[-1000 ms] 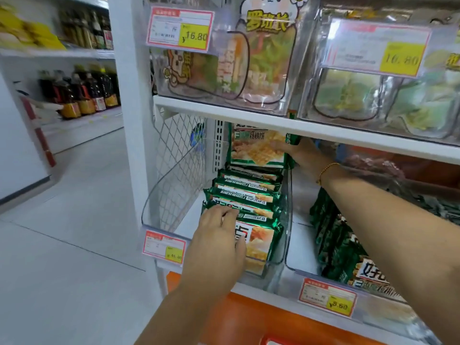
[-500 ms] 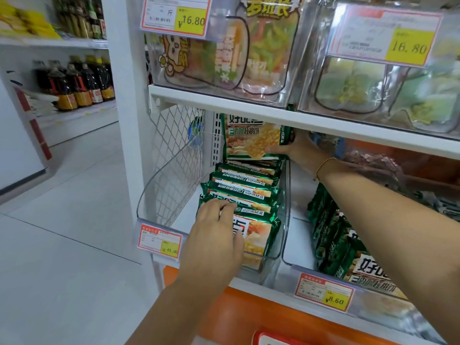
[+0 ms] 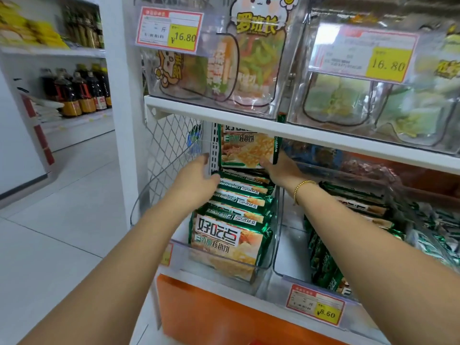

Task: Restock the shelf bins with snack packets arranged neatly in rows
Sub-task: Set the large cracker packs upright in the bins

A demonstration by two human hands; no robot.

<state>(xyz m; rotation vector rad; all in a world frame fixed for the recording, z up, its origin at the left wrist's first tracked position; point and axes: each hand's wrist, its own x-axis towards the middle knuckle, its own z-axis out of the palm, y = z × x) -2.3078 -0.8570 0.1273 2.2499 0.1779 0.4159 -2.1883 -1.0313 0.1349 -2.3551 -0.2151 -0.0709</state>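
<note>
A clear shelf bin (image 3: 263, 268) holds a row of several green snack packets (image 3: 225, 241), leaning one behind another. At the back of the row one green packet (image 3: 245, 148) stands upright under the shelf board. My right hand (image 3: 280, 168) grips its lower right corner. My left hand (image 3: 196, 176) reaches in along the left side of the row, fingers straight, touching the rear packets.
A second clear bin (image 3: 298, 275) to the right holds more green packets (image 3: 326, 267), with an 8.60 price tag (image 3: 315, 308). The white shelf board (image 3: 298, 134) above carries clear bins of other snacks. A wire mesh panel (image 3: 169, 145) closes the left side. Bottles (image 3: 74, 93) stand far left.
My left hand left the front packet and moved back along the left side of the row. My right hand still holds the upright rear packet. The camera moved closer.
</note>
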